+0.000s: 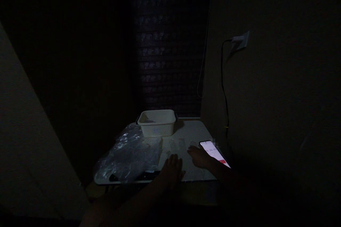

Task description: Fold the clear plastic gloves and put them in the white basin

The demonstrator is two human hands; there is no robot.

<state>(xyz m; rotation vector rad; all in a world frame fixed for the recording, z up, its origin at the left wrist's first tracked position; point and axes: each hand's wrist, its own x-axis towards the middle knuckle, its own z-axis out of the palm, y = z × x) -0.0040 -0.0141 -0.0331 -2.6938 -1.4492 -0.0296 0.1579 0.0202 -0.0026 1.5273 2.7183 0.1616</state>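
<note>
Translucent flat strips (182, 145), probably thin plastic film, lie on the pale tabletop (195, 128), ahead of and between the two hands. Too dark to confirm material or exact count.

Handling, my judgement: very light, limp, slick, inclined to cling to the surface. Edges look hard to get under. Best hold is a fingertip pinch at a corner or short edge, other hand flat to stop sliding. Creases easily; tearing possible if yanked.

Left hand (172, 169): palm down near the front edge, fingers extended, thumb out to the side. Nothing visibly gripped. Right hand (199, 156): low over the right side, fingers pointing left toward the strips, partly curled. Can't tell if it pinches anything or touches the surface.

Left of the hands: large crumpled see-through plastic sheet (133, 152), covering much of that side. Dark object (147, 176) at the front edge by the left forearm; can't identify.

Behind: white plastic bin (160, 130), dark side handles, upright at the back. Phone (215, 152), screen lit, just beside the right hand, partly covered by the forearm.

Further out: wall outlet (243, 40) with a black cable (223, 85) hanging down, dark window blind (167, 42) behind the bin.
</note>
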